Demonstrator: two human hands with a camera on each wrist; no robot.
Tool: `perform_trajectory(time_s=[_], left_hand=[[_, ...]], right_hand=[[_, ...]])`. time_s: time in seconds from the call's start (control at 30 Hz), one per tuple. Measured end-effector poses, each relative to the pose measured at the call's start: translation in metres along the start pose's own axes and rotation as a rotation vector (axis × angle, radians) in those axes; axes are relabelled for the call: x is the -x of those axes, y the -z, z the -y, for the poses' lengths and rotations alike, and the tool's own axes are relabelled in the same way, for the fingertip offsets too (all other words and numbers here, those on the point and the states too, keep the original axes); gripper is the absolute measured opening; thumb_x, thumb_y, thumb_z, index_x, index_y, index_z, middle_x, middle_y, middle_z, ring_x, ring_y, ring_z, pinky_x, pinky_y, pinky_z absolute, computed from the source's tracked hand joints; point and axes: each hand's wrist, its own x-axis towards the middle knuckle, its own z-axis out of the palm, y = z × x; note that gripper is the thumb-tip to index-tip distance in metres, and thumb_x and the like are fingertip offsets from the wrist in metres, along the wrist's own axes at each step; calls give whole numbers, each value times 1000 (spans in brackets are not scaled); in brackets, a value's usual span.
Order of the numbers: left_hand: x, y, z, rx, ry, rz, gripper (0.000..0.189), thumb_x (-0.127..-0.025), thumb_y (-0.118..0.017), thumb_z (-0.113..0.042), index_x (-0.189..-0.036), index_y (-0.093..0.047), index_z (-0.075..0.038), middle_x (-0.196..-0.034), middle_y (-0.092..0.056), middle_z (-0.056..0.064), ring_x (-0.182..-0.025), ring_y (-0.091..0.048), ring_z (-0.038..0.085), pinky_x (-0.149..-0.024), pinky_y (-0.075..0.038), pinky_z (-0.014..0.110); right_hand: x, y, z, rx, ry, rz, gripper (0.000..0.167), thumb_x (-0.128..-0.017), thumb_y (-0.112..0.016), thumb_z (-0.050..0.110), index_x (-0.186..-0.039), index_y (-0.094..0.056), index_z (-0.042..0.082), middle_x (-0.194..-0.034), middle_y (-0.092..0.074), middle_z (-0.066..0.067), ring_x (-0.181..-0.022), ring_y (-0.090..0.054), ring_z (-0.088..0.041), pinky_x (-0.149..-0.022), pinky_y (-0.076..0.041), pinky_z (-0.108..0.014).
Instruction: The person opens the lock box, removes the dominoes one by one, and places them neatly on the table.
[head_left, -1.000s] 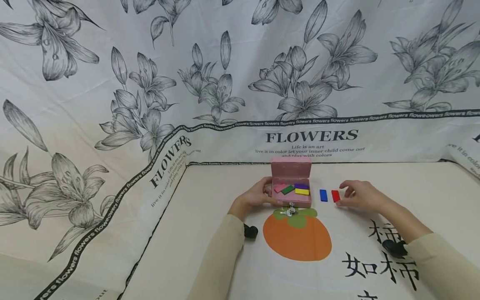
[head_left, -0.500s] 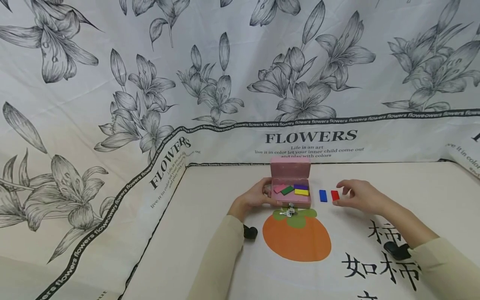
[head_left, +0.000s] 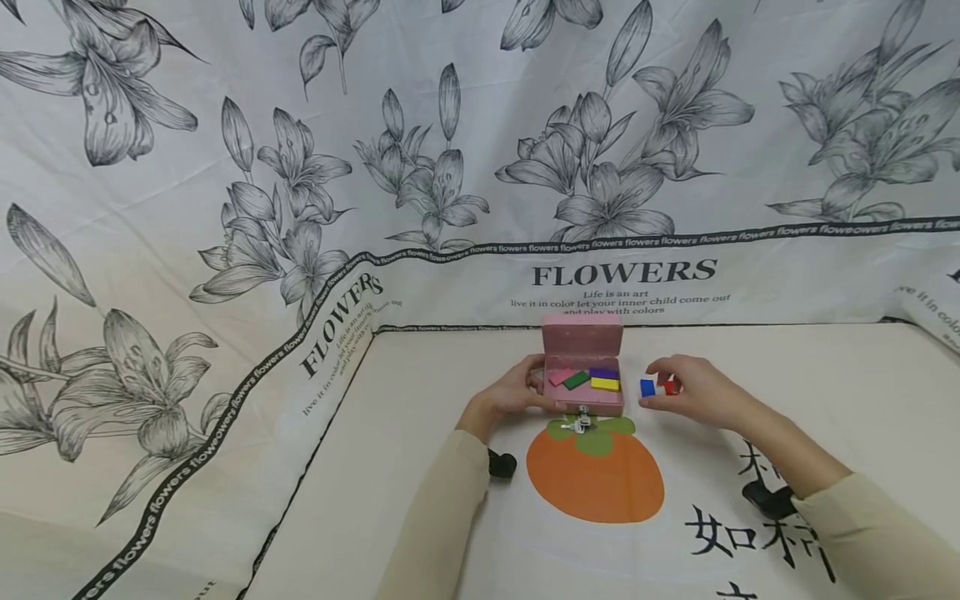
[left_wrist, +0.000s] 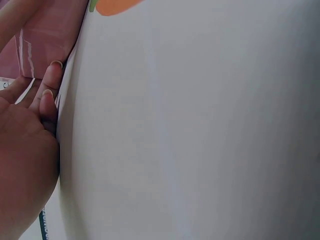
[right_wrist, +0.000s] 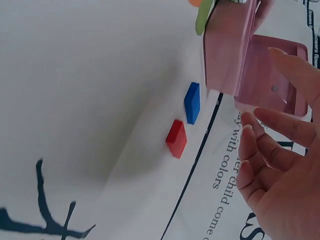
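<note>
A pink metal box [head_left: 582, 342] stands with its lid raised, holding a pink block [head_left: 559, 377], a green block [head_left: 576, 380], a purple block [head_left: 603, 372] and a yellow block [head_left: 605, 384]. My left hand [head_left: 510, 390] grips the box's left side, thumb at the front corner and fingers along the side wall. Right of the box, my right hand [head_left: 697, 392] hovers with curved, parted fingers and nothing between them. Under it, a blue block [right_wrist: 192, 103] and a red block [right_wrist: 176, 139] lie side by side on the cloth, partly covered by the fingers in the head view.
A small padlock with keys [head_left: 582, 422] hangs at the box's front. The white tablecloth [head_left: 420, 392] bears a printed orange persimmon [head_left: 595, 479] and black characters. Floral fabric [head_left: 450, 167] rises behind and at the left.
My right hand has shifted left, from beside the red block to over the blue and red blocks. The left hand and the box have stayed in place.
</note>
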Motion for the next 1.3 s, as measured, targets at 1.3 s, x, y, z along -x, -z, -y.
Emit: perform_trajectory(time_s=[1.3], left_hand=[[2,0,-2,34,12,9,93,-78,-89,-8,-156,-38,-17,-114,-62,7,-90,-55,16,-80,-44,29]], right_hand=[[-53,-38,31,-8,117,-12,40,-87,-81,23,-116,-71,-4,-100,-73,-12,-86,-62,-23,-81,-53,-43]])
